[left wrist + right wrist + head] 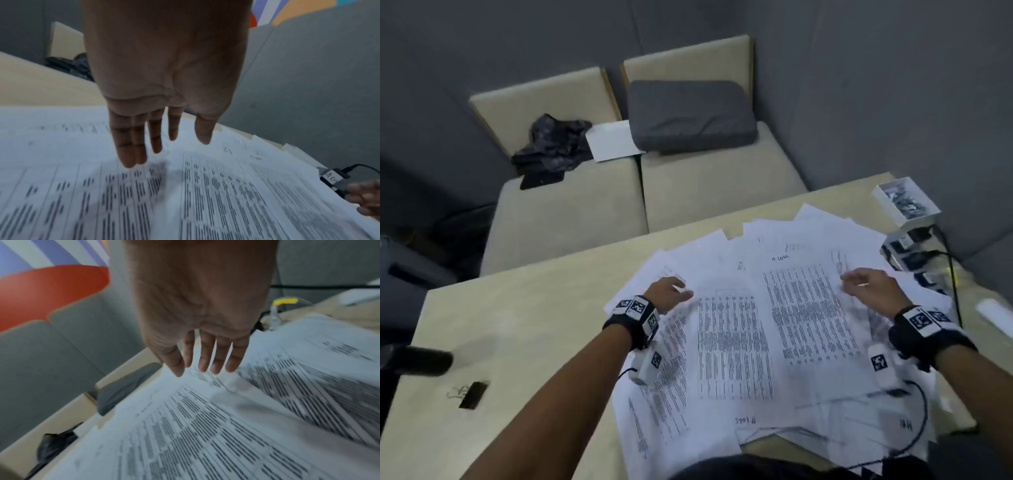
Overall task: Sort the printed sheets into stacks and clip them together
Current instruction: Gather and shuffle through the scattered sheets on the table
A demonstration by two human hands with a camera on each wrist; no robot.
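Printed sheets (774, 325) lie fanned in one loose, overlapping spread across the right half of a pale wooden table (517, 325), with no separate stacks formed and no sheet visibly clipped. Sorting appears to be at its very start, and every step of stacking and clipping looks to remain. The sheets overlap too much for a firm count; well over a dozen edges show. Two hands hover just above the spread: the left hand (669, 291) near its left edge, fingers straight and slightly apart, holding nothing; the right hand (866, 282) towards its far right side, fingers relaxed and spread, also holding nothing. Whether any fingertip touches paper cannot be told. One black binder clip (473, 394) sits alone on bare table well to the left of the sheets, beside a small tangle of wire. One small white box (905, 202), at the far right corner, holds dark items that may be more clips, though they are too small to tell. Beyond the table stand two beige seats, one carrying a grey cushion (690, 116).
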